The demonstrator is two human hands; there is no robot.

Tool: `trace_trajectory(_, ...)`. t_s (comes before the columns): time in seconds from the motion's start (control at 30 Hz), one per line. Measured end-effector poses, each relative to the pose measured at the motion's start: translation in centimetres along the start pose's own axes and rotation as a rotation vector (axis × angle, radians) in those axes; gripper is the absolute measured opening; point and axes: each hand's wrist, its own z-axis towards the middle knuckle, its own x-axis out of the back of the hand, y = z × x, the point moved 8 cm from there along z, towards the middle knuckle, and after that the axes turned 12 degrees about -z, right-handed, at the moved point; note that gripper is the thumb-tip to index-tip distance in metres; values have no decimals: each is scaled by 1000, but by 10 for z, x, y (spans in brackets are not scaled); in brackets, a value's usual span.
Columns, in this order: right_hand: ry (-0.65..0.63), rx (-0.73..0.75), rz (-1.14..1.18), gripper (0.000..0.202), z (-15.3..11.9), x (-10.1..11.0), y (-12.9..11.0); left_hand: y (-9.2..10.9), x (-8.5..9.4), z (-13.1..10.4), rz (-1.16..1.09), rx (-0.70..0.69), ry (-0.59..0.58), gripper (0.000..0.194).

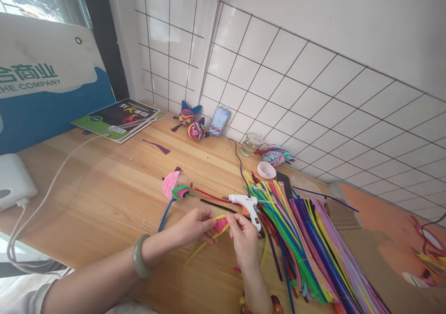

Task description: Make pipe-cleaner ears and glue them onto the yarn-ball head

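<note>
A small pink piece (220,225) edged with a yellow pipe cleaner is pinched between my two hands over the table. My left hand (199,225) grips its left side, fingers closed, with a green bangle on the wrist. On its right side my right hand (243,234) pinches the edge between thumb and forefinger. One yellow strand hangs down to the left of the piece. Just beyond my hands lies a white glue gun (245,204). Further left sits a round pink-wrapped ball (170,185) with a green-edged eye shape and a blue strand.
Bundles of coloured pipe cleaners (296,239) cover the table's right side. Along the wall stand wrapped figures (197,129), a phone (219,121), a glass jar (251,143) and a pink bowl (266,170). A booklet (118,119) and white cable (59,170) lie left.
</note>
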Motion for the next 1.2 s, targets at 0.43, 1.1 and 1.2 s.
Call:
trace_trajectory(0.43, -185, -30, 18, 35, -1, -15, 3, -4, 2, 0, 53, 6, -40, 36)
trace_trajectory(1.1, -80, -105, 173, 29, 4, -5, 14, 26, 1, -5, 28, -199, -38, 32)
trace_trajectory(1.2, 49, -185, 317, 29, 5, 4, 20, 52, 3, -26, 40, -505, 111, 25)
